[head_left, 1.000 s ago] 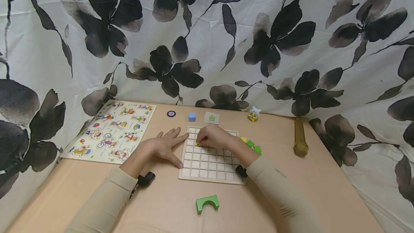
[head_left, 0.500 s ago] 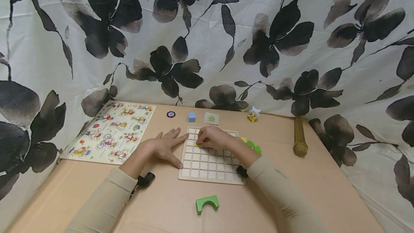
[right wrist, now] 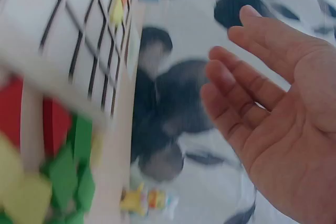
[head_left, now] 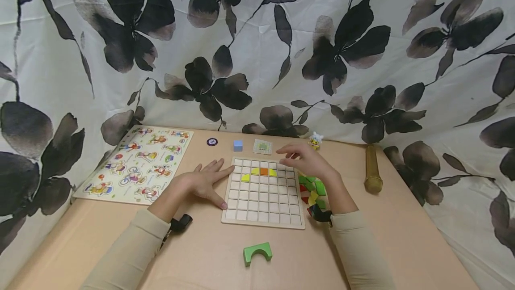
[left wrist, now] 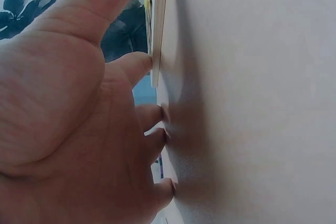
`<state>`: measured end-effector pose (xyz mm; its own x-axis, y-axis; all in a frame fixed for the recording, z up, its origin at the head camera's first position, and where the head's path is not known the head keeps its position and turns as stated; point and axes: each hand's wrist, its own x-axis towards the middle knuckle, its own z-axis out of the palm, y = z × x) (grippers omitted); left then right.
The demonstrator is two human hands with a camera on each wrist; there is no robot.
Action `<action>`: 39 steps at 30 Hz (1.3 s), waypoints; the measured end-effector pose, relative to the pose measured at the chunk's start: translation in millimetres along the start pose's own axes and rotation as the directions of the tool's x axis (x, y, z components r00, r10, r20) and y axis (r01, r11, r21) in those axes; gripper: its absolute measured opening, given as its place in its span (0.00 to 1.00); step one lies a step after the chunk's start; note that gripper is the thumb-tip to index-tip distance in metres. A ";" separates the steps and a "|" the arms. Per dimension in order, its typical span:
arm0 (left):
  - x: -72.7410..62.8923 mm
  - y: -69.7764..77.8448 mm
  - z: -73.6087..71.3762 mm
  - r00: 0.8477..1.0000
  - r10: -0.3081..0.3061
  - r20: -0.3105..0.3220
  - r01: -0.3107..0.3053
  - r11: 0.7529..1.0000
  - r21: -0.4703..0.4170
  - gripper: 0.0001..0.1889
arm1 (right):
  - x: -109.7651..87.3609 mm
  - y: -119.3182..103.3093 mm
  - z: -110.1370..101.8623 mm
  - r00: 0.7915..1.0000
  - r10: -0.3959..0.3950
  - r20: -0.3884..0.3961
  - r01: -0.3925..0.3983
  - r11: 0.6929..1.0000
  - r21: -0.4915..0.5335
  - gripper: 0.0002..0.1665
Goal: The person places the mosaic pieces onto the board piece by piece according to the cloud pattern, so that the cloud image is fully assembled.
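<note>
A pale wooden grid board (head_left: pixel 257 205) lies flat on the table. In its upper rows are an orange piece (head_left: pixel 263 171) and a few yellow pieces (head_left: pixel 246 178). My left hand (head_left: pixel 201 183) rests spread at the board's left side, its thumb and index finger touching the edge; the left wrist view has the other fingertips (left wrist: pixel 167 190) on the tabletop. Above the board's upper right corner my right hand (head_left: pixel 307 161) is raised with loosely bent fingers and holds nothing. Partly hidden by that arm, green, red and yellow blocks (head_left: pixel 319 187) lie in a heap along the board's right edge.
Behind the board are a patterned card (head_left: pixel 262 147), a blue cube (head_left: pixel 238 145), a round dark disc (head_left: pixel 212 141) and a small figurine (head_left: pixel 315 140). A picture board (head_left: pixel 137 165) lies left, a brown cylinder (head_left: pixel 373 169) right, a green arch block (head_left: pixel 257 253) in front.
My right hand has let go of a yellow piece on the board and moved up and right, its fingers opening. More of the grid and the block heap is uncovered. The left hand stays put.
</note>
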<state>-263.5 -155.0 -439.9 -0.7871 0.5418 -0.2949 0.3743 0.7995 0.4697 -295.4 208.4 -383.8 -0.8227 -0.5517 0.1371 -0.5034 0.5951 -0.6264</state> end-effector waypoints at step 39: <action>-2.9 8.9 -5.3 0.999 -0.033 0.011 0.033 0.999 -0.001 0.70 | -36.6 76.3 -25.9 0.946 0.320 0.053 -0.322 0.946 0.042 0.04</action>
<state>-260.4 -150.8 -430.4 -0.7935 0.5180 -0.3194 0.3480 0.8168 0.4602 -310.5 289.2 -416.8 -0.9252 -0.3626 -0.1117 -0.1998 0.7159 -0.6690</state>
